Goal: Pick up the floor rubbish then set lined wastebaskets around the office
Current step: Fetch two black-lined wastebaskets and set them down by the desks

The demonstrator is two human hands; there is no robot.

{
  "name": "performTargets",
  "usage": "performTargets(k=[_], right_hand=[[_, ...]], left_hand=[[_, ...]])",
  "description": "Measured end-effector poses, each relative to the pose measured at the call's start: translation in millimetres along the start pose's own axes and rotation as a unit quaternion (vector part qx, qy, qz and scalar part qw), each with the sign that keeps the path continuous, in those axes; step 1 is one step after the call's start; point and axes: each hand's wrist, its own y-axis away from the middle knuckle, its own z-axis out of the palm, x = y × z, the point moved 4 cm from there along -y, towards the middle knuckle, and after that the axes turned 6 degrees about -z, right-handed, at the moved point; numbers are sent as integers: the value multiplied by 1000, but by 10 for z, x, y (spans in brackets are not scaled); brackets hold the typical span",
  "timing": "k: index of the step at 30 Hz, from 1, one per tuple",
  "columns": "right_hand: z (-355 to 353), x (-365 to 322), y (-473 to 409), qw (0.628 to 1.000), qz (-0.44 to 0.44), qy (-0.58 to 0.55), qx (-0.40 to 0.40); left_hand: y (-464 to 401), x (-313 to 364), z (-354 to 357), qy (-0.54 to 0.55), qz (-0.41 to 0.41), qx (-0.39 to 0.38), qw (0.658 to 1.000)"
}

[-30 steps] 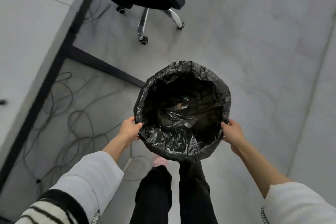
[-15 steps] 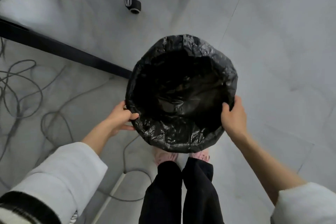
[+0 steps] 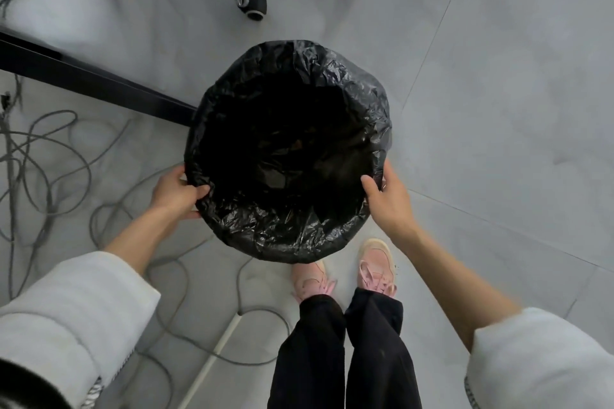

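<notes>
while i look straight down, my left hand (image 3: pixel 174 191) and right hand (image 3: pixel 387 197) each have their grip curled onto opposite sides of the round wastebasket (image 3: pixel 289 149) at the frame's centre, thumbs hooked over its rim. its crinkled, glossy black liner (image 3: pixel 292 232) folds over the edge; the inside is too dark to tell what it holds. grey cables (image 3: pixel 50 156) loop across the smooth grey tiled floor (image 3: pixel 498 93) at left, and a black bar (image 3: pixel 99 83) runs toward the basket.
</notes>
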Motion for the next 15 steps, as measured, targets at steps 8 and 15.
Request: performTargets(k=[8, 15], right_hand=[[-244, -236, 524, 993, 71, 70, -60], [-662, -828, 1703, 987, 50, 110, -106]], left_hand=[[464, -78, 56, -78, 37, 46, 995], [2100, -73, 62, -103, 32, -76, 991]])
